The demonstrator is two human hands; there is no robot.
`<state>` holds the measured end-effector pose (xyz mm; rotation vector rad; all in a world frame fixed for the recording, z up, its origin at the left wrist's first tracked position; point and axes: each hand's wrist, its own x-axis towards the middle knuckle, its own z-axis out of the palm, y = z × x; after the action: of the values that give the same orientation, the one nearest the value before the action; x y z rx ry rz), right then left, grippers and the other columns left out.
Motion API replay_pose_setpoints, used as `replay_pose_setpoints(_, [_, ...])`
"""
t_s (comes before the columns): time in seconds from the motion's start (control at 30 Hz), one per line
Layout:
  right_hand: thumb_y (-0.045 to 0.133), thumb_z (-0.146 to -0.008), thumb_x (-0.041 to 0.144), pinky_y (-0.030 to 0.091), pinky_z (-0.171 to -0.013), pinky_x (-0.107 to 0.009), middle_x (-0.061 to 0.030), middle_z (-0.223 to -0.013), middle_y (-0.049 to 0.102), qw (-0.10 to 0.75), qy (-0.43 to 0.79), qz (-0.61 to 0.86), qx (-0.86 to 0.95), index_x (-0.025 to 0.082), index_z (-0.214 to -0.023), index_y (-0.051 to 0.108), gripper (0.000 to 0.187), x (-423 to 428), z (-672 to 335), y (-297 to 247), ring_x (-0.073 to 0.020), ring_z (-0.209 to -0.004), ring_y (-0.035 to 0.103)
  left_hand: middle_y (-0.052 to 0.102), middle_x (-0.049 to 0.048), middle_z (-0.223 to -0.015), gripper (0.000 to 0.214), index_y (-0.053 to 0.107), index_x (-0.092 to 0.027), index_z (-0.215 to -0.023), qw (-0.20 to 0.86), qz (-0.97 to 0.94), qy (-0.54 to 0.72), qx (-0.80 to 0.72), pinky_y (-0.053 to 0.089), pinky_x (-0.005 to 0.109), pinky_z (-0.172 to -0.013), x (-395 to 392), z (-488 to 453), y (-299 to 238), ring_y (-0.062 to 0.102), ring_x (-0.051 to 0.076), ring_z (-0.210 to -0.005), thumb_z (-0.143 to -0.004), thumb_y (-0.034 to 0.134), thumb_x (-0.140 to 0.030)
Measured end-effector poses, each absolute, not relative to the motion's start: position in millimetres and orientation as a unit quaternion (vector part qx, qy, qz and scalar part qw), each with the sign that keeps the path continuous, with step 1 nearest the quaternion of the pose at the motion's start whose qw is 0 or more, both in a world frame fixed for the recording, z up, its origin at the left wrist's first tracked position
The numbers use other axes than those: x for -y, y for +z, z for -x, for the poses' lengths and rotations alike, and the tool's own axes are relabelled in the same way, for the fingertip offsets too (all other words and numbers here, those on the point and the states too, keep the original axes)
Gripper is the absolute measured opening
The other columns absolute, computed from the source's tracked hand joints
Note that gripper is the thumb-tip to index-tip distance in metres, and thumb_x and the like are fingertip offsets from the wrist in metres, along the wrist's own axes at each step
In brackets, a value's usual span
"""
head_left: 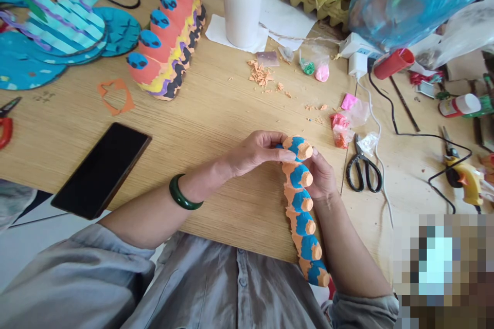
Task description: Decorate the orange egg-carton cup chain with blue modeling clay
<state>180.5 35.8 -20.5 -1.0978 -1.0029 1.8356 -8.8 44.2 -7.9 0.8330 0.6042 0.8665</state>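
A long strip with a row of rounded bumps (303,200), coated in orange and blue modelling clay, looks like a cut egg-carton piece. It runs from mid-table towards my body, its near end past the table edge. My left hand (262,151) grips the far end, thumb on the blue band of the top bump. At the same end my right hand (323,175) holds the strip from the right, thumb tip beside the orange cap; its other fingers are partly hidden behind the strip.
Beyond lie orange clay crumbs (260,73) and a white bottle (242,7). A red bumpy clay-covered piece (170,31) stands at back left, near a phone (102,169). To the right are black-handled scissors (363,167), clay packets (341,128), a white cable (375,133) and a yellow glue gun (469,180).
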Motion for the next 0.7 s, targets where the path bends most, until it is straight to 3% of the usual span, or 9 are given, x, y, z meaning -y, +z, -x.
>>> replay_pose_setpoints(0.4, [0.063, -0.084, 0.063, 0.060, -0.096, -0.052, -0.0060, -0.098, 0.081, 0.381, 0.703, 0.420, 0.429, 0.028, -0.096, 0.068, 0.037, -37.0, -180.3, -21.4, -0.0314, -0.104, 0.077, 0.057, 0.0002, -0.075, 0.037, 0.068, -0.015, -0.076, 0.713, -0.475, 0.418, -0.301, 0.043, 0.028, -0.074, -42.3, 12.6, -9.0, 0.051, 0.012, -0.074, -0.087, 0.078, -0.050])
replay_pose_setpoints(0.7, [0.070, -0.082, 0.057, 0.061, -0.097, -0.052, -0.0036, -0.095, 0.081, 0.393, 0.749, 0.394, 0.359, 0.030, -0.095, 0.070, 0.031, -37.5, -181.0, -21.2, -0.0317, -0.110, 0.076, 0.061, 0.0007, -0.074, 0.030, 0.069, -0.014, -0.074, 0.772, -0.401, 0.414, -0.269, 0.043, 0.028, -0.075, -45.3, 9.2, -9.5, 0.052, 0.011, -0.072, -0.083, 0.078, -0.041])
